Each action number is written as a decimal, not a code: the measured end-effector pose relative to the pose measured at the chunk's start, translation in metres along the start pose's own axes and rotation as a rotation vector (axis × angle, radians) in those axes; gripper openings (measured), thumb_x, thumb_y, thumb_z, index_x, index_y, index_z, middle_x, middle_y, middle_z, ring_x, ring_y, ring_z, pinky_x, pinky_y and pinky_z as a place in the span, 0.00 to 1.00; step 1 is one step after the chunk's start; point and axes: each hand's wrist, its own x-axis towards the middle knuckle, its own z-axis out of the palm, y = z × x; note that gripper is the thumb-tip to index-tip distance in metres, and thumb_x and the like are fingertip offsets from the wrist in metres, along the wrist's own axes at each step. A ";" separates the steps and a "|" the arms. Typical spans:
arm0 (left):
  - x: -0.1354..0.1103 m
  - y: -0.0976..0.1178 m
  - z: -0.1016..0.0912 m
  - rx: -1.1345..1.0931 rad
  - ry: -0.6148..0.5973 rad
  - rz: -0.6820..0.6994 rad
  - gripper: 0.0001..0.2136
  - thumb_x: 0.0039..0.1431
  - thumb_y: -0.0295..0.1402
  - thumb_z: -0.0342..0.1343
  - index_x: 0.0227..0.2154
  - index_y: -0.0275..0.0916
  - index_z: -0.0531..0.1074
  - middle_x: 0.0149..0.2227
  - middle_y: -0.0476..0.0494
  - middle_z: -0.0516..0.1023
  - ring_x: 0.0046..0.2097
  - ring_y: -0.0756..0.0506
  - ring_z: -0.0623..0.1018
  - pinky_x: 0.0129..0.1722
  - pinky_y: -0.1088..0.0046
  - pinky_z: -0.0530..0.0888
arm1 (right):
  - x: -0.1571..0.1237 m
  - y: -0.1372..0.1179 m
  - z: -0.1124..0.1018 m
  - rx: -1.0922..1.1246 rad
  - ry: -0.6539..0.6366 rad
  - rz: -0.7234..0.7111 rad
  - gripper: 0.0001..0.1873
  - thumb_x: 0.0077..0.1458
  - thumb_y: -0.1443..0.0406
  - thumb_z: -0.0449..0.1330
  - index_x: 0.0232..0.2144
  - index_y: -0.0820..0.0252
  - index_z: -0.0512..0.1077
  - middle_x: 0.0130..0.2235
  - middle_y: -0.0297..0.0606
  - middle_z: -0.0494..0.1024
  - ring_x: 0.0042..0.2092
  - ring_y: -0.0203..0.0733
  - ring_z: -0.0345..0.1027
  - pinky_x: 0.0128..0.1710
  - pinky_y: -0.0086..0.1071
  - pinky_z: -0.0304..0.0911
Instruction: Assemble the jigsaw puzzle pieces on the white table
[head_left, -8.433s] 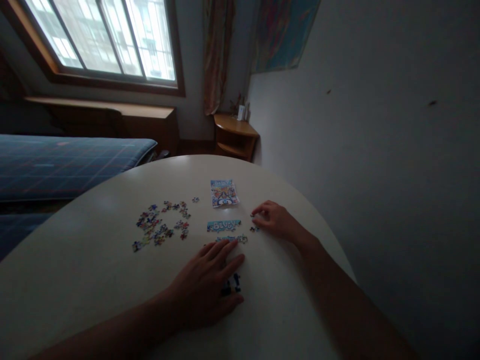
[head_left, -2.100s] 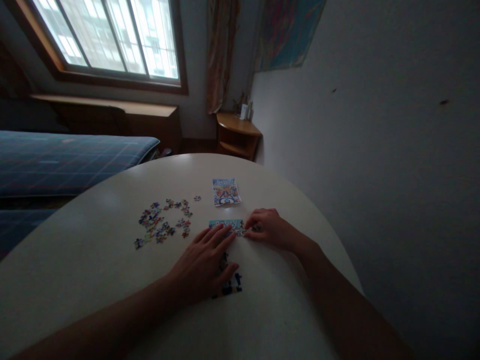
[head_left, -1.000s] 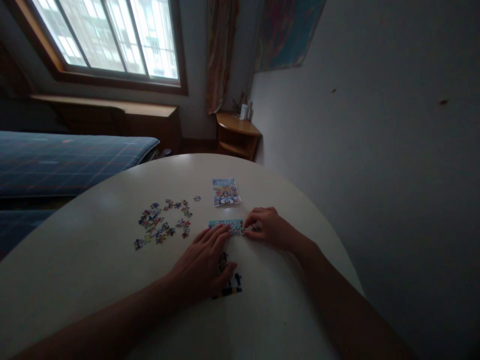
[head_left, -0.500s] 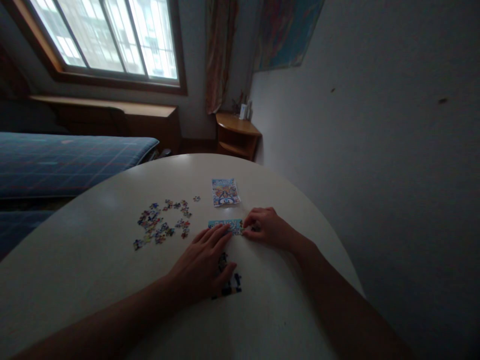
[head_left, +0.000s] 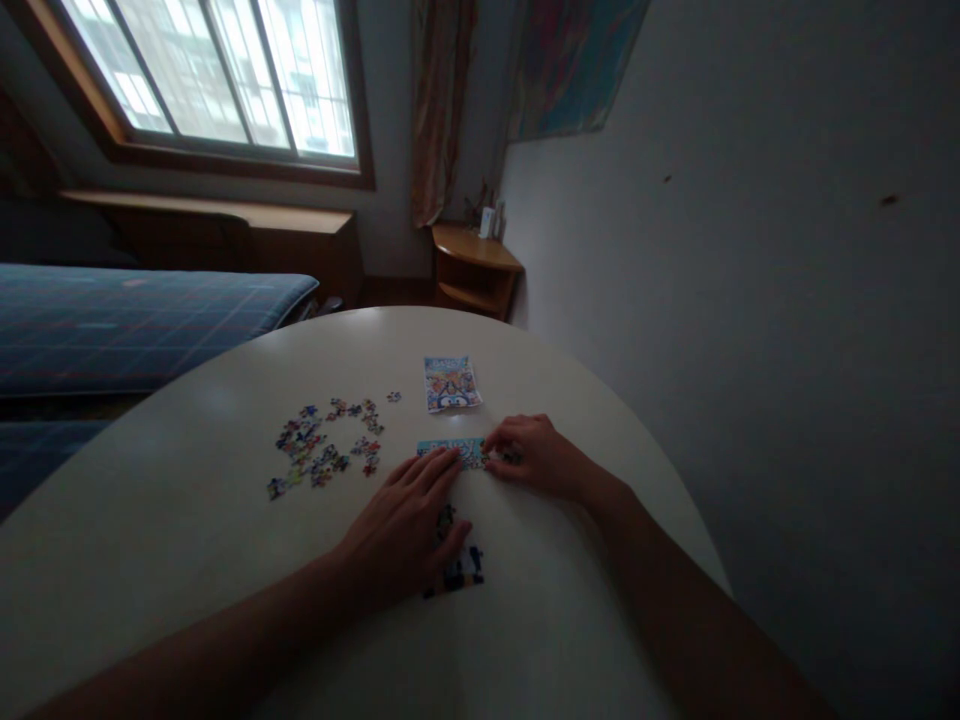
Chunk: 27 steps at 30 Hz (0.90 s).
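Note:
My left hand [head_left: 409, 515] lies flat with its fingers stretched out, the fingertips pressing on a light blue joined strip of jigsaw puzzle [head_left: 471, 452]. Under its palm and thumb shows a darker joined section of puzzle [head_left: 466, 575], partly covered. At the strip's right end, my right hand [head_left: 536, 455] is closed in a pinch on a small puzzle piece, mostly hidden by the fingers. Left of my hands, several loose puzzle pieces [head_left: 330, 460] lie spread in a rough ring. Beyond the strip lies a picture packet [head_left: 451, 385] with a blue cartoon figure.
The round white table [head_left: 225, 570] carries everything. A wall [head_left: 787, 350] stands close on the right. Behind the table are a mattress with a blue checked cover [head_left: 135, 330], a wooden corner shelf [head_left: 472, 247] and a window [head_left: 217, 80].
My right fingertips have shifted very slightly at the strip's right end. My left hand stays in place, and the loose pieces and packet lie as before.

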 end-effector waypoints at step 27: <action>0.000 0.001 -0.002 -0.021 0.003 0.006 0.24 0.63 0.40 0.52 0.60 0.39 0.62 0.66 0.37 0.62 0.66 0.37 0.62 0.65 0.52 0.61 | 0.000 -0.004 -0.001 0.014 -0.013 -0.016 0.09 0.53 0.63 0.67 0.39 0.55 0.78 0.38 0.36 0.79 0.41 0.40 0.73 0.51 0.40 0.54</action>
